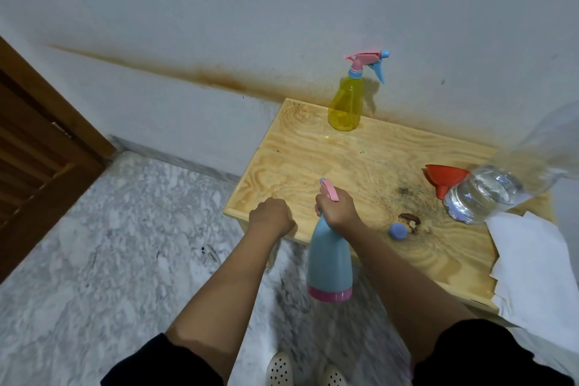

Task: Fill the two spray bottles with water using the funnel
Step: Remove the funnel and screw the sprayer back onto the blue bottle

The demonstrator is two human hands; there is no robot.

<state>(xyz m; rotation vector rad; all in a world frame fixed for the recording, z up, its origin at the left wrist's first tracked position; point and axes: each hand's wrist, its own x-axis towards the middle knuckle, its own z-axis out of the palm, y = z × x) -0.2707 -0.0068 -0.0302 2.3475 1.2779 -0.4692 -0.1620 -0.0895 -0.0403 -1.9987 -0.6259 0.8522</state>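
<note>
My pale slippers (279, 370) stood on the marble floor below two bare forearms. My right hand (338, 207) grasped the blue bottle (329, 260) by the neck, fingers wrapped just under its pink trigger. The bottle hung roughly upright off the near edge of the table (313, 147), over the floor. The sprayer head was on, so I judged unscrewing to be the step in hand. My left hand (271, 216) was clenched at the table's near corner, nothing visible in it, likely braced there to steady me. Farther in, a small blue cap (397, 231) lay beside a dark knot in the wood, probably off the water bottle (482, 194), which stood at the right with water showing in it. The red funnel (445, 177) lay on its side against that bottle, within reach of my right hand. White paper (539, 260) overhung the right edge. The yellow bottle (344, 103), sprayer on, stood at the far edge by the stained wall, out of the way, apparently awaiting its turn.
</note>
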